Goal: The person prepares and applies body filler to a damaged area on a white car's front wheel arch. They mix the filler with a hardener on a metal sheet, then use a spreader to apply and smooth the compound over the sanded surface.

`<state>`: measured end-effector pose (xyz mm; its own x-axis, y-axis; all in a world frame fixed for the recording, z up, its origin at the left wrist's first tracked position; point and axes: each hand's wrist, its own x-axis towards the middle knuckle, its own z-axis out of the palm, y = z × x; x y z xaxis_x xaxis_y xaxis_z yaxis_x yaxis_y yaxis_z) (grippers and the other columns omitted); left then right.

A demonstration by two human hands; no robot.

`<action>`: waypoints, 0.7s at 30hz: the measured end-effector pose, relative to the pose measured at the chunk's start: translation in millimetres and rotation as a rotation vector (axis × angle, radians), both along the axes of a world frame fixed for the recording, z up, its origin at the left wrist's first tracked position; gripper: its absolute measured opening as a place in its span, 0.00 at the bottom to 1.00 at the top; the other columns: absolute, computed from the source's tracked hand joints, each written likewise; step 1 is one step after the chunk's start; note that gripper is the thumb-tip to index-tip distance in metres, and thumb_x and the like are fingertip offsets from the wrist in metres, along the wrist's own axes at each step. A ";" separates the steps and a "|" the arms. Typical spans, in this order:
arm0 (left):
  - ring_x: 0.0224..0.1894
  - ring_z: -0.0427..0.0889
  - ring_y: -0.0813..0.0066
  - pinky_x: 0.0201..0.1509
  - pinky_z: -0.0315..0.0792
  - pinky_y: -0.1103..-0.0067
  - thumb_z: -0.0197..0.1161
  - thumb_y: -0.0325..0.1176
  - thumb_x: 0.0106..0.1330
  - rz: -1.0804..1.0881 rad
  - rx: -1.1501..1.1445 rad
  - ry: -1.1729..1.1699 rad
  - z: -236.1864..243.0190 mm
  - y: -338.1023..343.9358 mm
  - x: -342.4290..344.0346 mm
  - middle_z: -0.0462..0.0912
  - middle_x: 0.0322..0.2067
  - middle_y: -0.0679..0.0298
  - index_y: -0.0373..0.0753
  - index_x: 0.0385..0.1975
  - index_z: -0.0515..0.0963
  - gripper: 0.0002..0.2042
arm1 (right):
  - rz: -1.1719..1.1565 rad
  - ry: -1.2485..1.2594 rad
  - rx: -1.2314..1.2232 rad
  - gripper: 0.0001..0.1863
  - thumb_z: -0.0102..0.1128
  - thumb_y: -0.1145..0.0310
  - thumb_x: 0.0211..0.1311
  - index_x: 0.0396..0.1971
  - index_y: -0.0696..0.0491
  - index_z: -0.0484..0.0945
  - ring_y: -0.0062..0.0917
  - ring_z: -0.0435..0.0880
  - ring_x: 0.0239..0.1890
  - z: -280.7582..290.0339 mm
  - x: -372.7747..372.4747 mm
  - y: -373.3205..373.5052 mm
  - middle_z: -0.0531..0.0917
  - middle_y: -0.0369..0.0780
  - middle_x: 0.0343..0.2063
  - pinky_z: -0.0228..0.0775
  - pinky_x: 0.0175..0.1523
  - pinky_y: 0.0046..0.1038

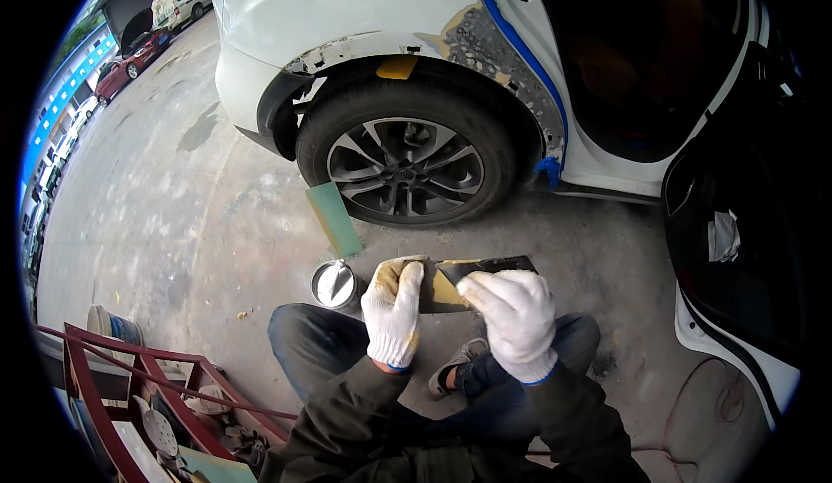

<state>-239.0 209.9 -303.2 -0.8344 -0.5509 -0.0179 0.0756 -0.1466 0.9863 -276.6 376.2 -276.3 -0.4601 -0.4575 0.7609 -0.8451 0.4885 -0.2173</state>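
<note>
My left hand (394, 314), in a white knit glove with brownish stains, grips the left end of a flat dark mixing board (428, 296) in front of my knees. Yellow-tan putty (445, 290) lies on the board's face. In a white glove too, my right hand (517, 317) is closed on a dark putty spreader (459, 270), its edge against the board by the putty. The fingers hide part of the spreader. Beyond stands a white car (338, 11) with an open door; bare, patched metal (498, 50) shows behind the blue-taped door opening.
A tin (334, 285) stands left of my hands, near a green sheet (334, 219) leaning by the wheel (406, 171). A yellow piece (397, 68) sits above the tyre. At lower left are a red metal frame (186, 387) and a bucket (114, 325); a hose (672, 409) lies right.
</note>
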 end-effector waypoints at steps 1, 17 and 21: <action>0.35 0.75 0.85 0.41 0.70 0.86 0.59 0.29 0.71 0.018 0.017 0.020 -2.1 1.7 -0.3 0.82 0.33 0.67 0.29 0.40 0.78 0.08 | 0.002 0.026 0.000 0.16 0.65 0.74 0.44 0.37 0.48 0.87 0.26 0.79 0.39 -4.6 1.8 -2.3 0.84 0.30 0.39 0.72 0.40 0.28; 0.33 0.76 0.85 0.41 0.72 0.85 0.59 0.29 0.70 0.048 -0.193 0.056 -8.4 -14.3 -7.2 0.83 0.30 0.67 0.29 0.40 0.79 0.08 | 0.017 -0.003 -0.032 0.16 0.65 0.75 0.47 0.39 0.46 0.86 0.27 0.80 0.39 -2.6 7.3 4.4 0.84 0.31 0.38 0.73 0.45 0.28; 0.33 0.76 0.86 0.42 0.72 0.85 0.59 0.28 0.70 -0.211 -0.081 0.034 -7.0 -20.3 2.1 0.83 0.31 0.67 0.29 0.40 0.79 0.08 | 0.344 -0.730 -0.406 0.12 0.63 0.79 0.59 0.43 0.58 0.83 0.29 0.84 0.44 27.7 -8.9 15.5 0.85 0.42 0.43 0.77 0.48 0.24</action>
<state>-236.9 189.7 -310.3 -0.9307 -0.3625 0.0489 0.0846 -0.0834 0.9929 -285.5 391.7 -248.5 -0.7794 -0.4187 0.4660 -0.5142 0.0027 -0.8577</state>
